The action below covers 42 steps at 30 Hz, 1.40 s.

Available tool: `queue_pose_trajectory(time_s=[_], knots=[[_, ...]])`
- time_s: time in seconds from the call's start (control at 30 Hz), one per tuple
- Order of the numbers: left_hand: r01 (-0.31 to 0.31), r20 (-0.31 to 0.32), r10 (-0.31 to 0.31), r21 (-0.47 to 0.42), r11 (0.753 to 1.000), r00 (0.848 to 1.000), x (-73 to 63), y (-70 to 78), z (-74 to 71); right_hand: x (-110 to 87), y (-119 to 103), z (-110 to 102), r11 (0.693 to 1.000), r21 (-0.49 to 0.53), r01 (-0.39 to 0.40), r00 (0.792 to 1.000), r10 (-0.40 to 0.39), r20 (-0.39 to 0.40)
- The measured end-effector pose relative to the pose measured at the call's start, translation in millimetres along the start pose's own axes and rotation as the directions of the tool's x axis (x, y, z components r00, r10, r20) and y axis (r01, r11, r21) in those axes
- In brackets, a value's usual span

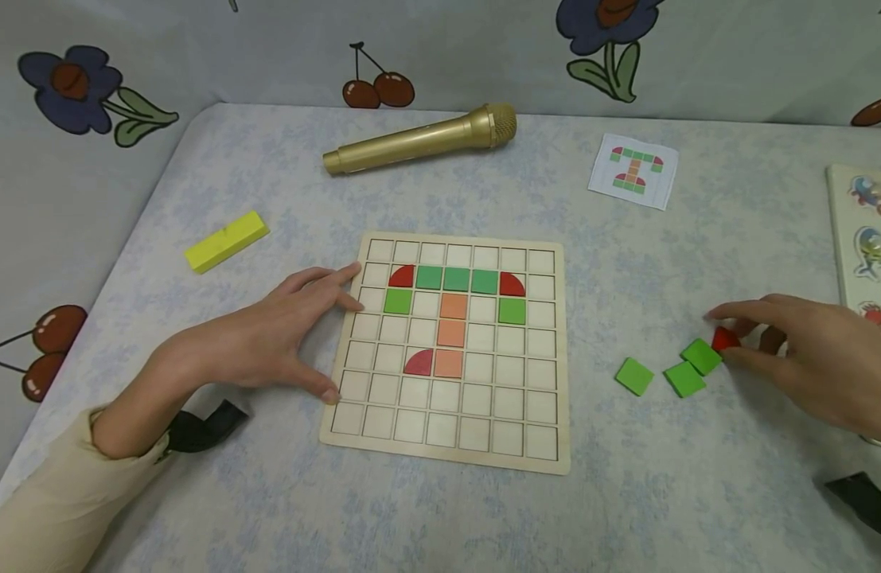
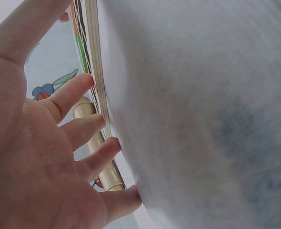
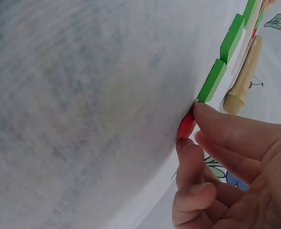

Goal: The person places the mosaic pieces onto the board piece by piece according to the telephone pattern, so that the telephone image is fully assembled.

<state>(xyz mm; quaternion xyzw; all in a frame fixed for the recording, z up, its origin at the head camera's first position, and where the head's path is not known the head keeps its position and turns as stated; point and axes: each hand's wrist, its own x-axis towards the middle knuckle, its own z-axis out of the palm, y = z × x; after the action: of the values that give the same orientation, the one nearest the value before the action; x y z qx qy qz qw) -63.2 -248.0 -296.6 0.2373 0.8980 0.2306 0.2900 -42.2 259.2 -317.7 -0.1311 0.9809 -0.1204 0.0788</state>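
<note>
A wooden grid board (image 1: 476, 452) lies mid-table, with red quarter-circle, green square and orange square tiles set in several of its cells. Along its left edge rests my left hand (image 1: 275, 330), fingers spread, thumb and fingertips touching the frame; the left wrist view shows the fingers (image 2: 78, 93) extended against the board's side. To the right of the board, my right hand (image 1: 805, 350) pinches a red tile (image 1: 725, 340) between thumb and fingers, at table level. Beside that tile lie loose green square tiles (image 1: 634, 376), two of them touching each other.
A gold microphone (image 1: 426, 145) lies behind the board. At the back right is a paper card (image 1: 633, 171) with a coloured tile pattern. A yellow block (image 1: 227, 241) sits at the left, and a sticker-covered board (image 1: 866, 239) stands at the right edge.
</note>
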Motion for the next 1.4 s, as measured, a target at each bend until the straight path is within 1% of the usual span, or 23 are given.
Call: queue_pose_trajectory(time_s=[0.2, 0.43, 0.57, 0.73, 0.83, 1.03, 1.17, 1.27, 1.4], knots=[[0.005, 0.002, -0.005, -0.001, 1.000, 1.000, -0.2, 0.0, 0.0, 0.5, -3, -1, 1.000, -0.008, -0.013, 1.000, 0.013, -0.014], [0.003, 0.001, -0.003, 0.005, 1.000, 1.000, -1.0, -0.6, -0.3, 2.3, -9, -3, 1.000, -0.028, -0.001, 0.998, -0.001, -0.070], [0.003, -0.004, -0.003, 0.011, 1.000, 1.000, -1.4, -0.7, -0.3, 2.9, -20, -5, 1.000, 0.020, 0.011, 0.996, -0.009, -0.083], [0.005, -0.003, -0.005, 0.007, 1.000, 1.000, -1.1, -0.3, -0.2, 4.7, -44, -1, 0.990, 0.114, 0.087, 0.994, -0.079, -0.072], [0.006, -0.002, -0.006, 0.004, 1.000, 1.000, -0.4, -0.5, 0.2, 7.8, -58, 0, 0.981, 0.125, 0.145, 0.989, -0.138, -0.060], [-0.005, 0.000, 0.005, 0.006, 1.000, 1.000, 0.9, -0.1, 0.0, 19.2, -76, -1, 0.969, 0.129, 0.213, 0.977, -0.213, -0.010], [-0.001, 0.004, 0.001, 0.007, 1.000, 1.000, 0.6, 0.2, -0.2, 29.0, -85, 0, 0.949, 0.167, 0.267, 0.960, -0.277, 0.040], [0.003, 0.004, -0.003, 0.003, 1.000, 1.000, 0.7, -0.1, 0.2, 34.7, -89, 3, 0.929, 0.201, 0.310, 0.941, -0.330, 0.070], [0.003, 0.004, -0.003, 0.002, 1.000, 1.000, 1.0, 0.1, 0.4, 38.1, -91, 6, 0.914, 0.212, 0.347, 0.928, -0.367, 0.061]])
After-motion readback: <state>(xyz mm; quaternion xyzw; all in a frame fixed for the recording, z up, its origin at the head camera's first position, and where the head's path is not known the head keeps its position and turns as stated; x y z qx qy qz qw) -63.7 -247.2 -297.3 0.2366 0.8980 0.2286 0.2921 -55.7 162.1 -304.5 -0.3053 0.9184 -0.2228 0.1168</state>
